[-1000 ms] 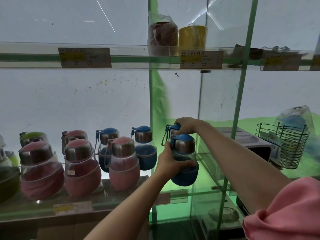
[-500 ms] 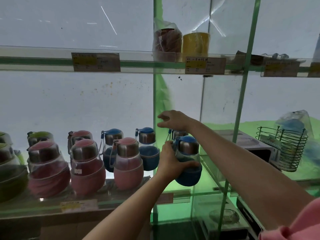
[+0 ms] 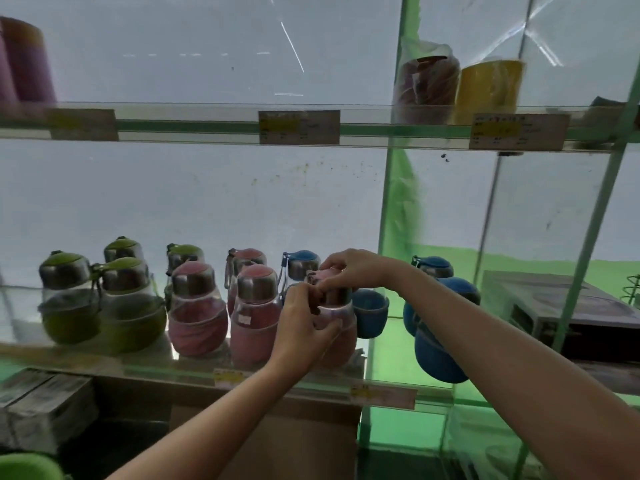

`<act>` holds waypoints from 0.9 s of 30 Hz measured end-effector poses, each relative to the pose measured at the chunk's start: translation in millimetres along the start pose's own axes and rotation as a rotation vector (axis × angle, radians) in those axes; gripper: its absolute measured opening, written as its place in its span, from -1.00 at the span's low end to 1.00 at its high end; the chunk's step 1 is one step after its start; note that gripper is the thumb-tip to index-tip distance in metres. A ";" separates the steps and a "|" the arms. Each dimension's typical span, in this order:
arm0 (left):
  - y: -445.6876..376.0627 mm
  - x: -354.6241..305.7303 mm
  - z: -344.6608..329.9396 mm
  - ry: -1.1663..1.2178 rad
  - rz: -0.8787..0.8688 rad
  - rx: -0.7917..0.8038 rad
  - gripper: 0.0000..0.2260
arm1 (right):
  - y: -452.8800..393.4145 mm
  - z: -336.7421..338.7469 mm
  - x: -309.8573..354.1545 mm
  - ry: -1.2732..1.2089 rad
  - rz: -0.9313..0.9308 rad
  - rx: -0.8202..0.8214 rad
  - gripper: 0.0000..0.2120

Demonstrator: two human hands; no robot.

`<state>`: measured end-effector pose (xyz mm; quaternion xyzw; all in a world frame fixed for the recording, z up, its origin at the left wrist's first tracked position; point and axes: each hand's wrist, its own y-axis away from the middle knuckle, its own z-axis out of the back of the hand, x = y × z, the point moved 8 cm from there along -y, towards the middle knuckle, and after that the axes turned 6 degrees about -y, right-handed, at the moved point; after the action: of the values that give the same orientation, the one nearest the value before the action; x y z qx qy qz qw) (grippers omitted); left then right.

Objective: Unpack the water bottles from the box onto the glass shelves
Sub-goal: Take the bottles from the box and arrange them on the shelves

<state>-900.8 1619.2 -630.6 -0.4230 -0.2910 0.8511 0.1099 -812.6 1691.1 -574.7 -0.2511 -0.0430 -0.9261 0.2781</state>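
A row of round water bottles with steel caps stands on the lower glass shelf point(image 3: 194, 370): several green ones point(image 3: 72, 299) at left, pink ones point(image 3: 197, 310) in the middle, blue ones point(image 3: 301, 268) behind. My left hand point(image 3: 301, 330) wraps the body of a pink bottle point(image 3: 341, 327) at the shelf front. My right hand point(image 3: 349, 270) pinches that same bottle's pink lid from above. Two more blue bottles point(image 3: 440, 348) stand to the right, past the green post, partly behind my right forearm.
An upper glass shelf point(image 3: 214, 128) carries price tags, a bagged red item point(image 3: 427, 88) and a yellow cup point(image 3: 490, 90). A green upright post point(image 3: 398, 216) divides the bays. A boxed appliance point(image 3: 568, 313) sits at right. Cartons point(image 3: 41, 407) lie below left.
My view has swung left. My left hand has let go of the blue bottle, which stays at right, and both hands have come onto the pink bottle beside it.
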 end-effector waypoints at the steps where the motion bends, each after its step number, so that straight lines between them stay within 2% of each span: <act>1: -1.1 1.9 1.4 0.002 0.005 -0.011 -0.66 | -0.6 -0.2 0.0 -0.002 -0.004 0.005 -0.52; 7: -11.2 13.5 1.8 -0.039 0.064 -0.048 -0.53 | -2.6 -0.3 -2.2 -0.012 -0.026 0.013 -0.54; 10: -15.2 17.5 1.5 -0.042 0.104 -0.062 -0.43 | -8.8 4.9 -2.6 -0.017 -0.018 -0.062 -0.58; 14: -15.7 19.3 -7.9 -0.034 0.136 -0.054 -0.32 | -28.4 9.4 1.3 -0.054 -0.068 -0.139 -0.44; 17: -17.3 24.4 -14.8 -0.030 0.148 -0.030 -0.24 | -49.8 8.6 6.8 -0.034 -0.092 -0.160 -0.45; 23: -16.1 33.6 -19.1 0.014 0.142 0.023 -0.31 | -77.1 -8.2 11.7 -0.001 -0.156 -0.022 -0.46; 27: -17.5 35.8 -20.6 0.047 0.172 0.064 -0.36 | -83.4 -7.2 16.8 0.013 -0.095 -0.122 -0.51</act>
<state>-907.8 1657.1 -653.5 -0.4626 -0.2238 0.8560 0.0564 -872.7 1751.4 -567.7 -0.2591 0.0035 -0.9408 0.2185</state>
